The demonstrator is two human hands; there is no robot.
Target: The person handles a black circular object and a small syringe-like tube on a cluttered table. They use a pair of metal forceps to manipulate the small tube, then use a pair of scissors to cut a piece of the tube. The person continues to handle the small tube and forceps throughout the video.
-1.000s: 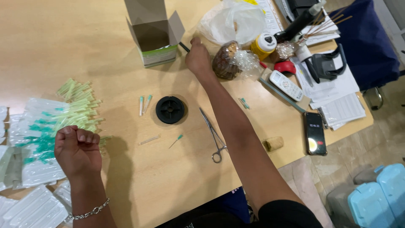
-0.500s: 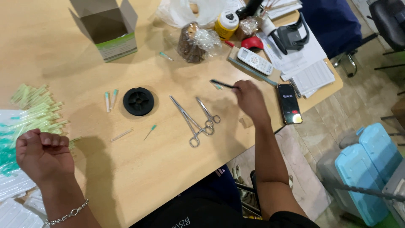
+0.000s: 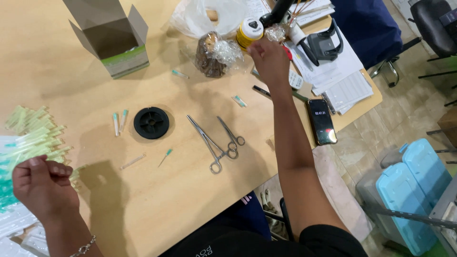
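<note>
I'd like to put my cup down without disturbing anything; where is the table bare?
Bare wood spans the table left of the open cardboard box, and the near edge below the forceps and black spool. Crowded: the far right around the right hand, and the left hand.

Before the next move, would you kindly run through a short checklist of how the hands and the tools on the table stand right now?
1. Right hand free to grasp: cannot tell; it reaches by the yellow jar, fingers hidden from view.
2. Left hand empty: cannot tell; it is closed in a fist.
3. Scissor-handled forceps within reach: ok; lying untouched on the table.
4. Black spool lying flat: ok.
5. Loose needle apart from both hands: ok.
</note>
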